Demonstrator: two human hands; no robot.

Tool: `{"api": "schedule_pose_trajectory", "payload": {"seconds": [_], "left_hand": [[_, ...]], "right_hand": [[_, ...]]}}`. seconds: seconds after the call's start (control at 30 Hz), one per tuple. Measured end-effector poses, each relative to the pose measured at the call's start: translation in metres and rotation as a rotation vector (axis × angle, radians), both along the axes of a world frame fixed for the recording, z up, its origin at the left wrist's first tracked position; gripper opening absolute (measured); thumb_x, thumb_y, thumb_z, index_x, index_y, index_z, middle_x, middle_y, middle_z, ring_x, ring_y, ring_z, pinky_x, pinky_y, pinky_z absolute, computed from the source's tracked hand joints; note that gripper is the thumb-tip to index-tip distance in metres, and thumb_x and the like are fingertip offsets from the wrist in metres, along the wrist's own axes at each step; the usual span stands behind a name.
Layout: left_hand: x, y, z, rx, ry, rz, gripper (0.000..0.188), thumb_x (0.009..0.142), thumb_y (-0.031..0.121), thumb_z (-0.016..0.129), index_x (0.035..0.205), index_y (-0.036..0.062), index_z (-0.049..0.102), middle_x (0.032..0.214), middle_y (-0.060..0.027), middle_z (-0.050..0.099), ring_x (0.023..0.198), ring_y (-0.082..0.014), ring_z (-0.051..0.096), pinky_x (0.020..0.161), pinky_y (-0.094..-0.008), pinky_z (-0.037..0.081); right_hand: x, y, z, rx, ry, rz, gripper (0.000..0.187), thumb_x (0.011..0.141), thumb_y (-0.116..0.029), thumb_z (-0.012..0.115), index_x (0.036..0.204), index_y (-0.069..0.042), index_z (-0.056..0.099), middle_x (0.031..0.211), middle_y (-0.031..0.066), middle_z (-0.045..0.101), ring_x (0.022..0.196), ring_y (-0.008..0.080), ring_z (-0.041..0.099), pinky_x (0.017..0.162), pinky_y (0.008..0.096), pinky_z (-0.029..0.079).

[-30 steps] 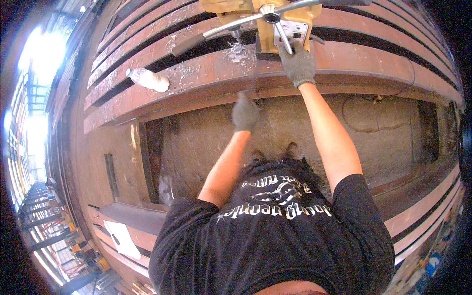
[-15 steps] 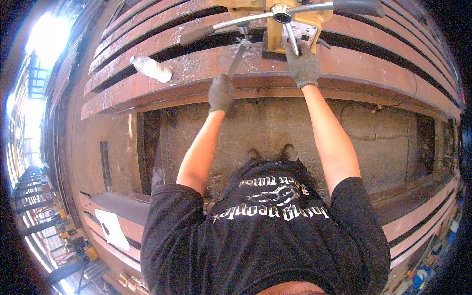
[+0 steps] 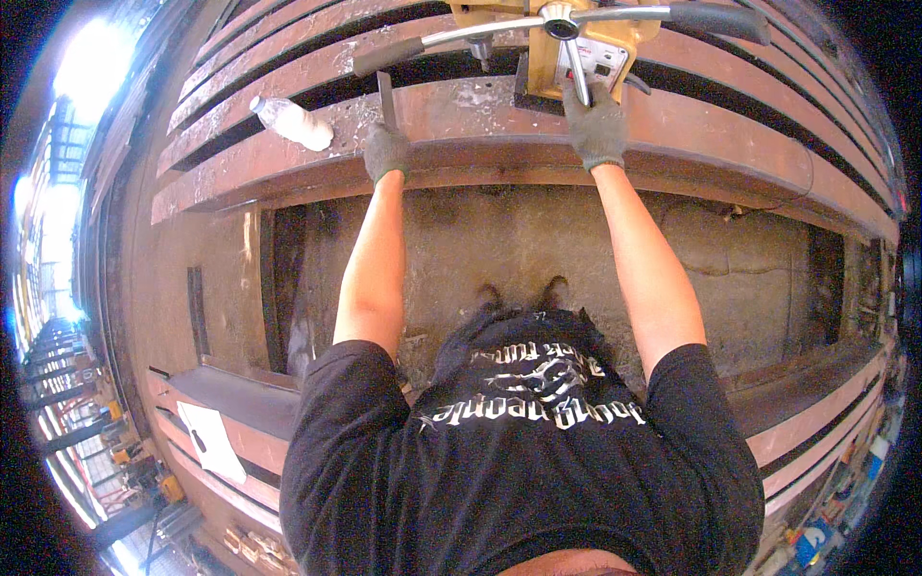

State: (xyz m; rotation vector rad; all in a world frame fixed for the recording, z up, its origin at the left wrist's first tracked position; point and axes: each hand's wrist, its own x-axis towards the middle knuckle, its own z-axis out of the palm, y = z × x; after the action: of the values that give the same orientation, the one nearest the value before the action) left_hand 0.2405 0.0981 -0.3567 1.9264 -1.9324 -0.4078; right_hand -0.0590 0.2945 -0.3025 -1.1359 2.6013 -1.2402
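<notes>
My gloved left hand [image 3: 386,152] is closed around a flat, dark strip [image 3: 386,99] that points away from me over the rusty steel beam [image 3: 447,120]. A yellow drilling machine [image 3: 618,45] with long feed-handle spokes stands on the beams at the far right of centre. My gloved right hand [image 3: 595,127] is wrapped round the lower end of its feed handle [image 3: 576,65], beside the control panel. The drill's spindle [image 3: 482,53] hangs to the left of the machine's body. Small pale metal shavings [image 3: 471,96] lie scattered on the beam below the spindle.
Left of my left hand a clear plastic bottle [image 3: 291,123] with pale contents lies on the beam. More slatted beams run behind the drill. A white sheet [image 3: 211,442] lies on the beams at lower left. A thin cable [image 3: 805,178] hangs at the right.
My left hand has moved left with the strip, away from the spindle, toward the bottle. The clump of shavings under the spindle has gone from there. My right hand stays at the feed handle.
</notes>
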Motion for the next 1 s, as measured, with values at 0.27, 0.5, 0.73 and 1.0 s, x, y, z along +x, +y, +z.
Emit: {"api": "schedule_pose_trajectory", "payload": {"seconds": [0.27, 0.5, 0.73, 1.0], "left_hand": [[0.011, 0.003, -0.008, -0.301, -0.320, -0.082, 0.042, 0.093, 0.029, 0.067, 0.131, 0.0117, 0.061, 0.130, -0.0194, 0.062, 0.114, -0.0399, 0.063, 0.095, -0.0514, 0.053], [-0.079, 0.089, -0.046, -0.481, -0.302, -0.721, 0.088, 0.081, 0.057, 0.075, 0.157, 0.0264, 0.043, 0.165, -0.0268, 0.028, 0.151, -0.0484, 0.027, 0.120, -0.0687, 0.019], [-0.054, 0.063, -0.073, -0.398, -0.523, -0.433, 0.101, 0.077, 0.059, 0.078, 0.160, 0.0195, 0.038, 0.168, -0.0300, 0.019, 0.154, -0.0524, 0.018, 0.121, -0.0722, 0.010], [0.036, 0.028, 0.063, -0.547, 0.072, -0.156, 0.066, 0.088, 0.023, 0.069, 0.148, 0.0056, 0.047, 0.138, -0.0276, 0.056, 0.127, -0.0434, 0.058, 0.099, -0.0502, 0.052]], "right_hand": [[0.009, 0.013, 0.011, 0.057, -0.045, 0.054, 0.053, 0.095, -0.057, 0.063, 0.117, -0.009, 0.074, 0.094, 0.0259, 0.074, 0.093, 0.0456, 0.071, 0.080, 0.0533, 0.055], [0.003, 0.019, -0.002, -0.055, -0.056, 0.071, 0.057, 0.095, -0.057, 0.063, 0.106, -0.003, 0.073, 0.090, 0.0279, 0.071, 0.088, 0.0480, 0.069, 0.076, 0.0539, 0.052], [0.008, 0.025, 0.005, -0.019, -0.068, 0.047, 0.054, 0.095, -0.055, 0.064, 0.106, -0.003, 0.072, 0.094, 0.0270, 0.071, 0.091, 0.0470, 0.069, 0.077, 0.0526, 0.052], [-0.035, 0.066, 0.030, 0.034, 0.224, 0.192, 0.046, 0.098, -0.050, 0.065, 0.106, -0.005, 0.071, 0.081, 0.0254, 0.069, 0.077, 0.0439, 0.070, 0.067, 0.0492, 0.053]]}}
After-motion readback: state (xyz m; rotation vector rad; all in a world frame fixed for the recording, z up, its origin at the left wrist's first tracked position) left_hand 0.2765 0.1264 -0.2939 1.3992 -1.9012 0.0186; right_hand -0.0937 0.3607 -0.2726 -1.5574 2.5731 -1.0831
